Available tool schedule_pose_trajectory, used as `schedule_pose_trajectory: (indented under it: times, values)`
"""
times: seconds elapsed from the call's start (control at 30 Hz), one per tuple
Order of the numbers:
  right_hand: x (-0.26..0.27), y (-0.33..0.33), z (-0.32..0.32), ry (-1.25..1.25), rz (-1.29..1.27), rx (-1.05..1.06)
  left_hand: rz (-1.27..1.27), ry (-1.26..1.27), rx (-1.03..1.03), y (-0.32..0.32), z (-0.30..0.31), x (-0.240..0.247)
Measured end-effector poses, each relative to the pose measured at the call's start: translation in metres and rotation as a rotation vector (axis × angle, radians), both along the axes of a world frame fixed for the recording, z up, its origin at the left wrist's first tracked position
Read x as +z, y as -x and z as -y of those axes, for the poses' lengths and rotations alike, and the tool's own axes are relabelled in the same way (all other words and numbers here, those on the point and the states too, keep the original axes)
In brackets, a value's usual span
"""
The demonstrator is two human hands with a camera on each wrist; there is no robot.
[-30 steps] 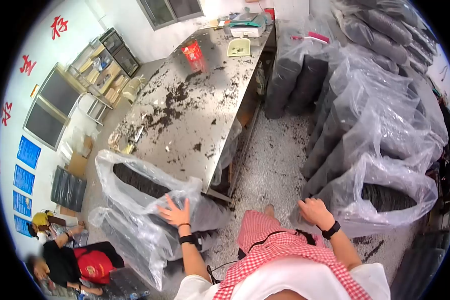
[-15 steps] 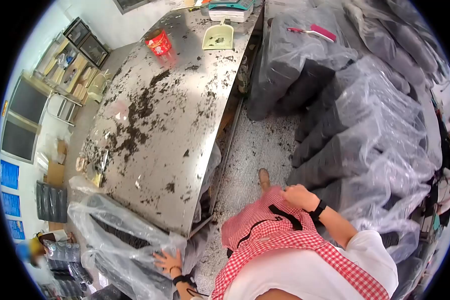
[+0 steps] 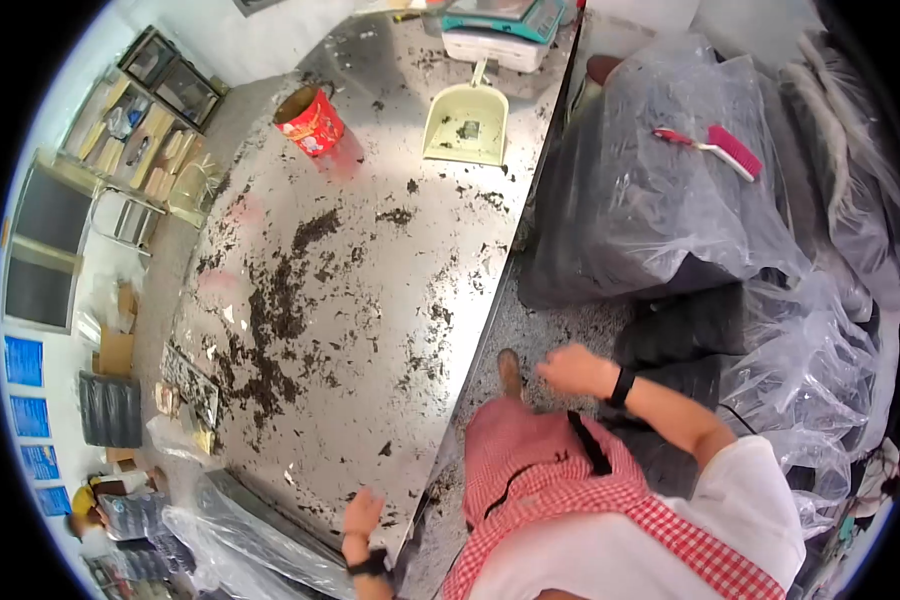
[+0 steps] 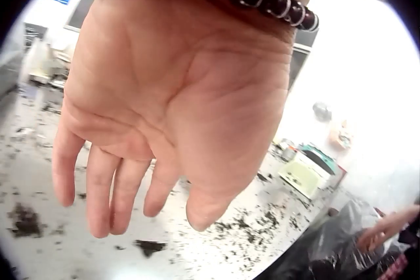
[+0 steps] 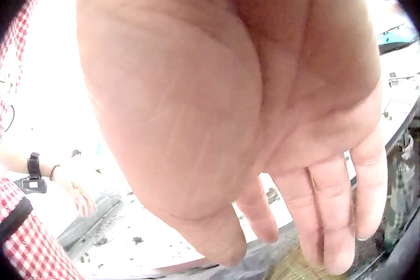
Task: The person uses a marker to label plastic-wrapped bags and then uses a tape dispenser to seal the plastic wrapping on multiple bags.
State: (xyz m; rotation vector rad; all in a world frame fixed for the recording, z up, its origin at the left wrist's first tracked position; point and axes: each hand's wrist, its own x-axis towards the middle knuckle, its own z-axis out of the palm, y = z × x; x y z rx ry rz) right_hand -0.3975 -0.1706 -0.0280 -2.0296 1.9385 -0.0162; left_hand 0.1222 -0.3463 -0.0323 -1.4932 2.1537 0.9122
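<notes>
My left hand point(image 3: 363, 518) hovers over the near corner of the metal table point(image 3: 410, 330), holding nothing. In the left wrist view its fingers point(image 4: 100, 191) hang loose and slightly bent, palm bare. Out past the table's right edge, my right hand point(image 3: 575, 372) is in the air in front of the apron point(image 3: 530, 455). The right wrist view shows that palm bare too, its fingers point(image 5: 328, 208) loosely extended. Dark flakes point(image 3: 280, 310) are scattered over the tabletop. On it stand a pale green dustpan point(image 3: 465, 145) and a red tub point(image 3: 311, 125).
Plastic-wrapped black bundles point(image 3: 630, 200) line the right side, and a pink-bristled brush point(image 3: 735, 152) lies on one. A scale point(image 3: 500, 35) stands at the table's far end. Clear plastic bagging point(image 3: 240, 540) is at the near left. Another person point(image 3: 85, 520) is at the far lower left.
The left hand has come off the plastic-bagged bundle and now is over the table's corner. The right hand has left the bagged bundle at right. The view has moved forward along the table.
</notes>
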Motion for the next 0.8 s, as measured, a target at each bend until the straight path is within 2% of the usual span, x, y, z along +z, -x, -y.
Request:
schedule_pose_trajectory:
  times: [0.07, 0.13, 0.27, 0.33, 0.43, 0.47, 0.53, 0.63, 0.73, 0.8]
  values:
    - [-0.005, 0.033, 0.032, -0.023, -0.001, -0.026, 0.029, -0.087, -0.182, 0.077, 0.045, -0.019]
    - [-0.012, 0.070, 0.056, 0.033, -0.034, -0.059, 0.148, -0.118, -0.404, 0.165, 0.086, -0.014]
    - [0.003, 0.145, 0.104, -0.090, -0.012, -0.166, -0.120, 0.070, -0.632, 0.300, 0.160, 0.000]
    - [0.013, 0.184, 0.131, -0.169, 0.028, -0.217, -0.158, 0.156, -0.708, 0.356, 0.193, 0.017]
    - [0.014, 0.243, 0.168, -0.161, 0.051, -0.326, -0.085, 0.121, -0.817, 0.422, 0.245, 0.034]
    - [0.008, 0.267, 0.179, -0.151, 0.063, -0.346, -0.081, 0.119, -0.817, 0.441, 0.262, 0.044]
    - [0.002, 0.317, 0.210, -0.180, 0.058, -0.374, -0.275, 0.027, -0.785, 0.483, 0.303, 0.075]
    - [-0.028, 0.406, 0.269, -0.214, -0.009, -0.443, -0.404, -0.005, -0.728, 0.551, 0.373, 0.119]
    - [-0.077, 0.490, 0.332, -0.039, -0.133, -0.447, -0.430, -0.015, -0.706, 0.632, 0.451, 0.133]
    - [-0.108, 0.539, 0.373, -0.044, -0.095, -0.437, -0.468, -0.010, -0.715, 0.688, 0.503, 0.120]
